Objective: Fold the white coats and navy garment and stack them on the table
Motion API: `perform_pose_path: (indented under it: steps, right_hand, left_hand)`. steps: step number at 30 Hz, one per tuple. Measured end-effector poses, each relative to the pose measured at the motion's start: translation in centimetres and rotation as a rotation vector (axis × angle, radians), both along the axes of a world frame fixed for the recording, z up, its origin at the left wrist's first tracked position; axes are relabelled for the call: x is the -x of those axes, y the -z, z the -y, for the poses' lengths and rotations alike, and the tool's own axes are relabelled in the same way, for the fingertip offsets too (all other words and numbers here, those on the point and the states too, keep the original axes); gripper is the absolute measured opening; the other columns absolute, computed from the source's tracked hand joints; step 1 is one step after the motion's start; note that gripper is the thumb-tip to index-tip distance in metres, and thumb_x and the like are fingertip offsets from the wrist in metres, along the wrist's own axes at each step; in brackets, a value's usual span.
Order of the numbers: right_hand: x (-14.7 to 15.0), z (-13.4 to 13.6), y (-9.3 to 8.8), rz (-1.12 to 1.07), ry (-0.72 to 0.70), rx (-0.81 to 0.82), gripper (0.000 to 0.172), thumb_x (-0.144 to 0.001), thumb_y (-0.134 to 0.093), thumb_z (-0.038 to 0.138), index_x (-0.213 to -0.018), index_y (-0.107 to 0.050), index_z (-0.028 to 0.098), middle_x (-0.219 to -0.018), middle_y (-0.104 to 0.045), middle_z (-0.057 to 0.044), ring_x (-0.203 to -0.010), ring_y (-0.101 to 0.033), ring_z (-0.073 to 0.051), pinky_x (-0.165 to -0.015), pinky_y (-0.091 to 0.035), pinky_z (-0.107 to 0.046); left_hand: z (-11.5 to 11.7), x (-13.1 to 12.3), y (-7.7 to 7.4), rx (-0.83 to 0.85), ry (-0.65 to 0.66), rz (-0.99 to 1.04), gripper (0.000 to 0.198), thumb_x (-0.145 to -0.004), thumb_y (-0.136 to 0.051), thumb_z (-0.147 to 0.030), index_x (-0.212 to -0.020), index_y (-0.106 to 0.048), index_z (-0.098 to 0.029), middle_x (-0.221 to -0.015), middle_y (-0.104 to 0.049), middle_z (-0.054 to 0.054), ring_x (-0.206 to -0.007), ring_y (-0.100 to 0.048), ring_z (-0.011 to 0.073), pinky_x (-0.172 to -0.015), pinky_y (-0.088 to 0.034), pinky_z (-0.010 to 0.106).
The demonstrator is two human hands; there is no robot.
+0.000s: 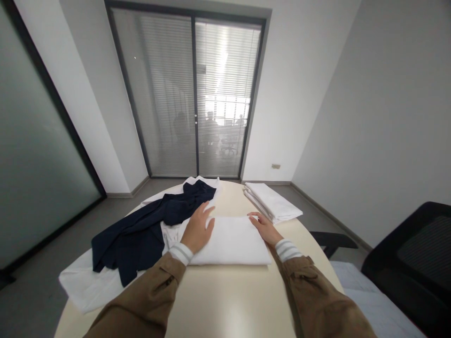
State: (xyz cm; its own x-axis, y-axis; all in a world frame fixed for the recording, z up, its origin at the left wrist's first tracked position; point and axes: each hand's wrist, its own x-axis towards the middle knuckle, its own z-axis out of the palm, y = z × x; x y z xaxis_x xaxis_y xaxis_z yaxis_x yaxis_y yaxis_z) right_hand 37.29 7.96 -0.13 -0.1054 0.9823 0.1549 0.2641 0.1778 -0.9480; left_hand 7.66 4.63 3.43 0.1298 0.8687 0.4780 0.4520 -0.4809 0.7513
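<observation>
Head view: folded white cloth [230, 244] flat on the tabletop [218, 300] between left hand [199, 228], laid loosely on its left side, and right hand [267, 229], at its far right corner, grip unclear. Beyond right hand, folded white fabric [276, 201]; left of left hand, navy garment [146, 230].

Your head-worn view over the worktop [225, 295]
You look through one camera from above the worktop's near side, facing forward and down; the worktop is close enough for its near edge to be cut off, while its rounded far edge shows, with the glass partition [176, 94] well beyond it.
</observation>
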Motion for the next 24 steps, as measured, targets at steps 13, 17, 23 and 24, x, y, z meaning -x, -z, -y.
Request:
perform_pose_path:
  steps: [13, 17, 23, 24]
  right_hand:
    - [8.4, 5.6, -6.0, 0.809, -0.122, -0.32, 0.053, -0.097, -0.035, 0.056, -0.142, -0.048, 0.03, -0.155, -0.039, -0.003, -0.147, -0.022, -0.028, -0.12, -0.012, -0.05]
    - [9.2, 5.7, -3.3, 0.95, -0.1, -0.161, 0.059, -0.098, -0.03, 0.059, -0.15, -0.036, 0.032, -0.16, -0.029, -0.003, -0.149, -0.015, -0.031, -0.119, -0.008, -0.051]
    - [8.7, 5.2, -2.3, 0.953, -0.066, -0.192, 0.057, -0.098, -0.03, 0.056, -0.151, -0.034, 0.034, -0.159, -0.03, -0.001, -0.149, -0.017, -0.03, -0.119, -0.009, -0.049]
    - [8.7, 5.2, -2.3, 0.949, -0.062, -0.196, 0.055, -0.099, -0.03, 0.052, -0.15, -0.035, 0.034, -0.159, -0.031, -0.001, -0.148, -0.018, -0.029, -0.119, -0.009, -0.048]
  left_hand:
    - [1.6, -1.5, 3.1, -0.023, -0.098, -0.761, 0.053, -0.098, -0.035, -0.034, -0.148, -0.042, -0.017, -0.155, -0.035, 0.016, -0.145, -0.026, 0.0343, -0.116, -0.019, 0.056]
    - [1.1, -1.2, 3.3, 0.05, -0.093, -0.742, 0.057, -0.097, -0.032, -0.03, -0.148, -0.037, -0.005, -0.156, -0.031, 0.021, -0.146, -0.025, 0.0321, -0.116, -0.022, 0.051]
    - [1.8, -1.6, 2.7, -0.055, -0.068, -0.709, 0.056, -0.095, -0.038, -0.028, -0.148, -0.039, -0.011, -0.154, -0.035, 0.019, -0.146, -0.025, 0.0321, -0.117, -0.019, 0.052]
    - [2.0, -1.7, 2.7, -0.068, -0.045, -0.708, 0.055, -0.095, -0.039, -0.03, -0.148, -0.039, -0.014, -0.155, -0.035, 0.017, -0.146, -0.025, 0.0322, -0.117, -0.019, 0.052]
